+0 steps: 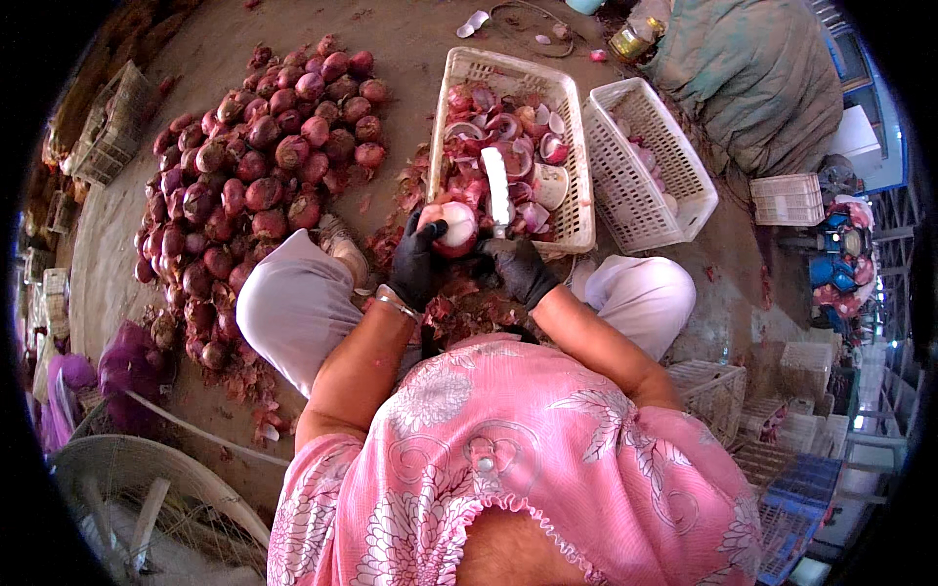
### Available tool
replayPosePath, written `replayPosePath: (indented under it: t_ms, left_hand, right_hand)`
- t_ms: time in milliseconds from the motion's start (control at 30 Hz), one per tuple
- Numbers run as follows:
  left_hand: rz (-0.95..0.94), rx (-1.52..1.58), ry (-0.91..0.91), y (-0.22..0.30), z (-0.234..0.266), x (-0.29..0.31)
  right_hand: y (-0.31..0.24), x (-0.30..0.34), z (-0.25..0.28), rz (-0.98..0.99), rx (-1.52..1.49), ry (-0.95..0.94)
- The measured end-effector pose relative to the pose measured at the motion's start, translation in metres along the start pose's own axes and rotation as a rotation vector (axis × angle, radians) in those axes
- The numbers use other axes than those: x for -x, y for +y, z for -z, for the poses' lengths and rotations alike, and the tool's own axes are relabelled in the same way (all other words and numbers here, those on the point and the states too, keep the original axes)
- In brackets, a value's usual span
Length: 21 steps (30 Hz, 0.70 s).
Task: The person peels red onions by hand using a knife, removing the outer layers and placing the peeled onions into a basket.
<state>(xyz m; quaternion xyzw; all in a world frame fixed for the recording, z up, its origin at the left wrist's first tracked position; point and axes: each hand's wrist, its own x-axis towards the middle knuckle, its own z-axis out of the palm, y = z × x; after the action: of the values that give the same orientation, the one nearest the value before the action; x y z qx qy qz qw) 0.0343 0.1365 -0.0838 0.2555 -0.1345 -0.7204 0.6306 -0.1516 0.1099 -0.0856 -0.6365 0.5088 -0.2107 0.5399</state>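
My left hand (416,262), in a black glove, is closed round a red onion (457,232) whose pale cut face shows. Beside it my right hand (520,266), gloved too, grips a knife (496,186) with its bright blade pointing up and away from me. Both hands are at the near edge of a white plastic crate (583,195) that holds onion skins and cut pieces (503,127). A small pale cup-like container (550,186) lies among the scraps. The knife's handle is mostly hidden in my fist.
A large heap of whole red onions (264,166) covers the floor to the left. On the right, a second white crate (684,210) holds some peeled onions. Beyond it lie a big greenish cloth bundle (747,78) and a bottle of yellowish liquid (633,41). Loose skins litter the floor.
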Motion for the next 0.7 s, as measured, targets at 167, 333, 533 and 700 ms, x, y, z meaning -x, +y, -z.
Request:
replayPosePath:
  t_ms: [167, 333, 533, 700]
  left_hand:
    - [0.094, -0.412, -0.024, 0.005, 0.009, 0.016]
    - [0.321, 0.287, -0.054, -0.017, 0.005, -0.004]
    - [0.295, 0.675, -0.453, -0.061, 0.089, -0.048]
    - [0.316, 0.536, 0.141, -0.041, 0.029, -0.04]
  right_hand:
    - [-0.047, -0.006, -0.006, 0.317, 0.396, 0.147]
    - [-0.039, -0.031, -0.023, 0.424, 0.588, 0.079]
    - [-0.037, 0.003, -0.004, 0.281, 0.7, 0.057]
    - [-0.033, 0.041, 0.017, 0.075, 0.976, -0.121]
